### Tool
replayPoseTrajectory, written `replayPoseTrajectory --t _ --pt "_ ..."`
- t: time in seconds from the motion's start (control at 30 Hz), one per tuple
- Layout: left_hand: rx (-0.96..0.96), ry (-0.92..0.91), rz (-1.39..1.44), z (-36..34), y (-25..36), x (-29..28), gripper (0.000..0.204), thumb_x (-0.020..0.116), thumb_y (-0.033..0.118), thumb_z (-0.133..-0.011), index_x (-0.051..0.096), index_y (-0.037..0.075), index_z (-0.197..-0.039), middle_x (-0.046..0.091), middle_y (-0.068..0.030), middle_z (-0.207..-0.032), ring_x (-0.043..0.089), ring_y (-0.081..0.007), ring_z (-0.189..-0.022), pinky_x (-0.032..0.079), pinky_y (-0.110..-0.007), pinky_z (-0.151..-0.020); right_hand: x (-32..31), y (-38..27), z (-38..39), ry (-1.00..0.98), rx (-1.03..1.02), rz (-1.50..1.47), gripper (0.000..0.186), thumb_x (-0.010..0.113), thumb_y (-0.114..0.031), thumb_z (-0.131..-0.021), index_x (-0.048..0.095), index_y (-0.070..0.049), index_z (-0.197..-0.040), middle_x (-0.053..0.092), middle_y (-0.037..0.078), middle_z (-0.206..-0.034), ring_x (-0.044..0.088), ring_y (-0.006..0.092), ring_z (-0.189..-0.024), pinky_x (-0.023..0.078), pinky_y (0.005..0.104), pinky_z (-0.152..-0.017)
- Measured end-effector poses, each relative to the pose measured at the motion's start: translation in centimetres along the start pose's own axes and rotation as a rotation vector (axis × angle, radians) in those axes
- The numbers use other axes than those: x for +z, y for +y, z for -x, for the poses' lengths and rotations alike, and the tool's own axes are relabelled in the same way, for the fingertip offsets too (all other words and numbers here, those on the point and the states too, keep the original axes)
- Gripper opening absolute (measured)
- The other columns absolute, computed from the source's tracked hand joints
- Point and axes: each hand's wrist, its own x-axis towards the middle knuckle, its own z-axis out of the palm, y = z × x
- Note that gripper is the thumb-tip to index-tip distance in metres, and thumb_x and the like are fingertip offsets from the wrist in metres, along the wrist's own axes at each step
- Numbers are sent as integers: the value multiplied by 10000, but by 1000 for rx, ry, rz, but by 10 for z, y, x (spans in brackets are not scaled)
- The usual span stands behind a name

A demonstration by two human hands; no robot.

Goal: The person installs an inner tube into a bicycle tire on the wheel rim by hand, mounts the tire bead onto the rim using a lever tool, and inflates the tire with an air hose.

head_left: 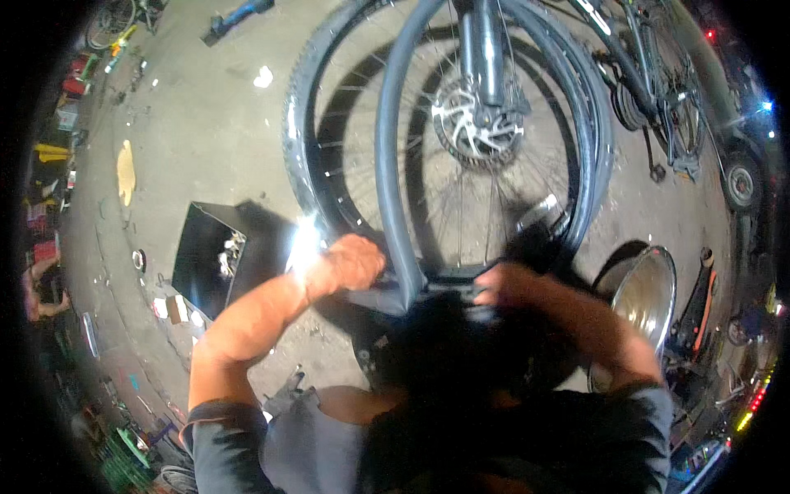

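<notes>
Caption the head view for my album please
Left hand and right hand at the near side of a bicycle wheel, grey tube across it.

a black box (pixel 200 262) and a blue-and-black object (pixel 238 18) lie at left, a shiny metal bowl (pixel 647 295) at right.

Dark short sleeves (pixel 226 449) leave the forearms (pixel 262 313) bare.

Cannot read a single word, number or sign anywhere in view. Can spot a white marking (pixel 595 16) on the dark bicycle frame tube (pixel 619 46) at upper right, but cannot make it out at such size and slant. Cannot decipher anything along the gray tire (pixel 298 140), or on the small, blurred red items (pixel 76 85) at far left.
</notes>
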Motion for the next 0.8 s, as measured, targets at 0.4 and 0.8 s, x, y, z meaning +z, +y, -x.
replayPoseTrajectory --t 0.4,0.8 --pt "103 69 240 -38 13 37 159 563 127 -715 698 75 -779 670 -150 -834 644 -328 -842 507 -398 -733 35 -35 -30 573 -346 -16 179 573 -229 -756 620 -60 -791 633 181 -819 622 369 -774 488 478 -692" --pt "-27 16 191 -9 -12 6 204 622 205 -782 681 60 -914 671 -144 -925 628 -316 -931 491 -407 -805 -27 9 35 -32 59 154 379 617 -351 -760 631 -77 -1021 655 169 -895 633 344 -861 503 456 -798"
